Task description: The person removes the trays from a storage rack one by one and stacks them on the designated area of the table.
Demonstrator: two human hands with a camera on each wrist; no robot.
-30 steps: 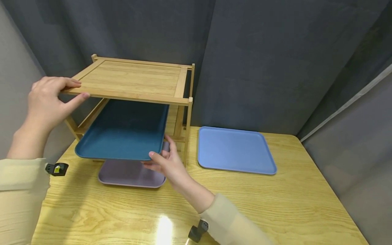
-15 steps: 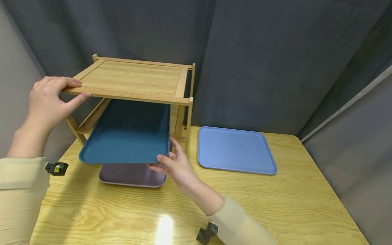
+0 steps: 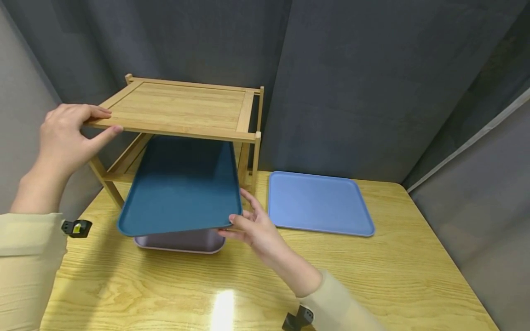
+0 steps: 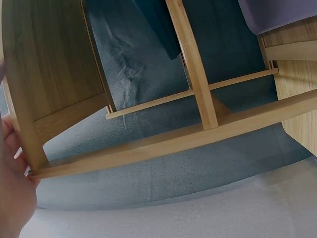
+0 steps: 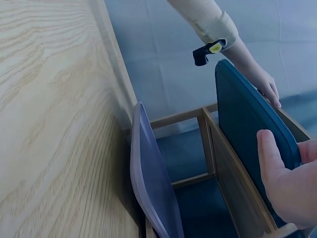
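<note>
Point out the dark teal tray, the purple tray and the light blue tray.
dark teal tray (image 3: 180, 186): head view, middle of its flat inside.
purple tray (image 3: 182, 240): head view, front edge showing below the teal one.
light blue tray (image 3: 319, 202): head view, its flat middle.

Light wood-grain table (image 3: 372, 276), glare spot near front edge. Directly on it: bamboo two-tier rack (image 3: 182, 108) at back left, purple tray (image 3: 178, 241) lying flat under the rack's front and sticking out toward the viewer, light blue tray (image 3: 319, 202) flat just right of rack.
</note>
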